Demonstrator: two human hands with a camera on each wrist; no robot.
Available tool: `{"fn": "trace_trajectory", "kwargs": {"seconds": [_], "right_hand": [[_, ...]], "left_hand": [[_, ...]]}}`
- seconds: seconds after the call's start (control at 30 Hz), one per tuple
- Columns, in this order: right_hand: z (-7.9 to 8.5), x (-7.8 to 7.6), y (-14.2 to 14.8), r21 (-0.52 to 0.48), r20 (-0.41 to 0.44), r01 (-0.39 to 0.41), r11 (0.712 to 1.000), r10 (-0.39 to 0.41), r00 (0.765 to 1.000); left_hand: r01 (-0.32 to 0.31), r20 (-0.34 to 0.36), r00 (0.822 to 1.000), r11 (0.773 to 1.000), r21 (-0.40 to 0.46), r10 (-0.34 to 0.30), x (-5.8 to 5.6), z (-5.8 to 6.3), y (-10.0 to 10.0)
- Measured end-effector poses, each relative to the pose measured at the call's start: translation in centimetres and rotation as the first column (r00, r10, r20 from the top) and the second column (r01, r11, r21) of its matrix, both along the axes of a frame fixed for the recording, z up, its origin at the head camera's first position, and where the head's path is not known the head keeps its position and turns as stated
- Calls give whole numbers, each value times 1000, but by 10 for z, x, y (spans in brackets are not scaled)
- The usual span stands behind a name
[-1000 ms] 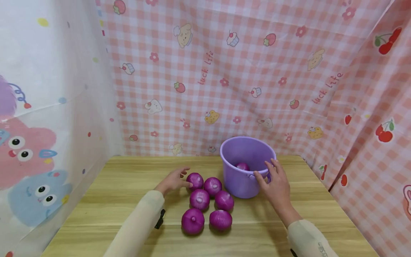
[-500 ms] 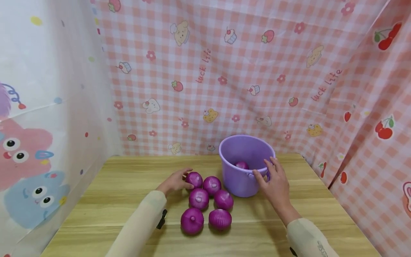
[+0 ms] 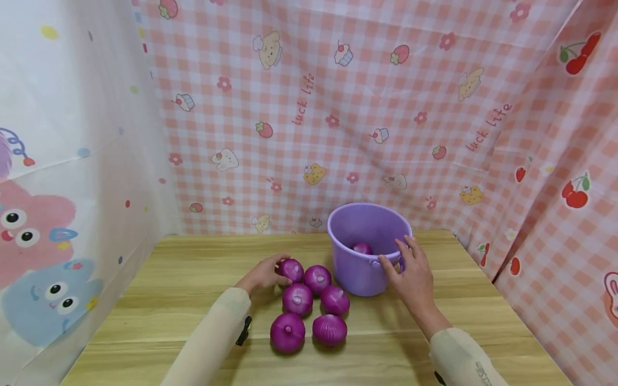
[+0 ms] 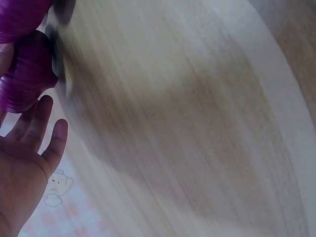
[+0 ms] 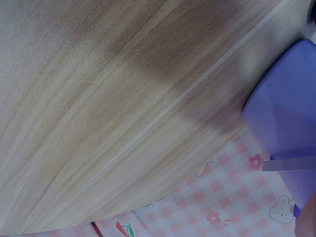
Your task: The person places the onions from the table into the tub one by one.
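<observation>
My left hand (image 3: 263, 274) grips the far-left purple onion (image 3: 293, 270), thumb in front and fingers behind it. In the left wrist view, fingers (image 4: 37, 126) reach round that onion (image 4: 27, 74). Several more purple onions (image 3: 287, 333) sit close together on the table, beside and in front of it. A purple bucket (image 3: 362, 276) stands upright to their right, with an onion (image 3: 362, 249) visible inside. My right hand (image 3: 414, 279) holds the bucket's right rim, fingers spread. In the right wrist view the bucket (image 5: 286, 103) shows its handle (image 5: 289, 164); most of that hand is out of frame.
The wood-grain table (image 3: 193, 252) ends at a back edge against a pink checked cloth (image 3: 289, 134). A white cartoon-print cloth (image 3: 96, 134) hangs on the left, and a cherry-print cloth (image 3: 555, 241) hangs on the right.
My left hand has moved slightly right, and its fingers have closed round the far-left onion. The right hand stays on the bucket rim. The head view has shifted a little.
</observation>
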State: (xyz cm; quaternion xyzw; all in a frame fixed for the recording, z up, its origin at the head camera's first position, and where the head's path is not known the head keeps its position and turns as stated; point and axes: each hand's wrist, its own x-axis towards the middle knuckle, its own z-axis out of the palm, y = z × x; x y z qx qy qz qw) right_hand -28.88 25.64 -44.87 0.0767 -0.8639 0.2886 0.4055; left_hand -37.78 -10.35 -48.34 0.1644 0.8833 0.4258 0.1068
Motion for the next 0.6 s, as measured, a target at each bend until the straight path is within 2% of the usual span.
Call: {"fn": "trace_trajectory", "kwargs": {"seconds": [0.3,0.6], "right_hand": [[1,1,-1,-2,-6,-1,1000,1,1000],[0,1,-1,-1,-7,-3,1000,3,1000]], "left_hand": [[-20,5,1000,1000,-6,20,4,1,-3],[-50,-21,999,999,11,50,8,10,-10]]}}
